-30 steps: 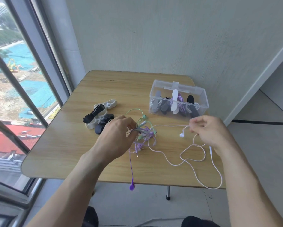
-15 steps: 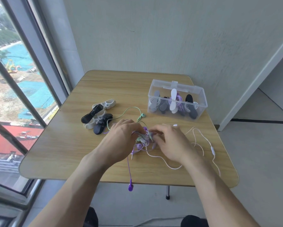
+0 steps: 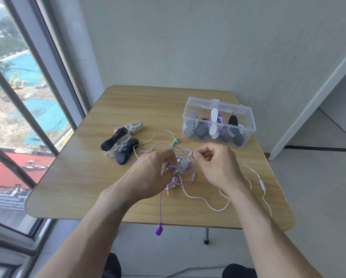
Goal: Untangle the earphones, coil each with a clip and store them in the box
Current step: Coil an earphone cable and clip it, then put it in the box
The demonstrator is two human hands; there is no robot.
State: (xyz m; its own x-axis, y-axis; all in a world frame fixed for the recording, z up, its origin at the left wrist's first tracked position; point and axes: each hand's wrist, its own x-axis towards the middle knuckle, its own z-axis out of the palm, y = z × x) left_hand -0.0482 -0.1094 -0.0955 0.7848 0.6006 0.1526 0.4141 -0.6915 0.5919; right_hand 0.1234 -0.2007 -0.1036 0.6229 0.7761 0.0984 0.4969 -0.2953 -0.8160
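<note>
Having let go of the white cord [image 3: 206, 203], the right hand [image 3: 214, 167] now joins the left hand [image 3: 150, 173] in pinching the tangled earphones [image 3: 181, 165] in front of the clear box [image 3: 219, 125], as untangling carries on.

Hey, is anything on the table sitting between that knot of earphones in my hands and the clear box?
Nothing visible does. Bare table lies between the earphone tangle, pinched by the left hand and right hand, and the clear box. The mint earbud sits left of that path. The spare clips lie farther left.
</note>
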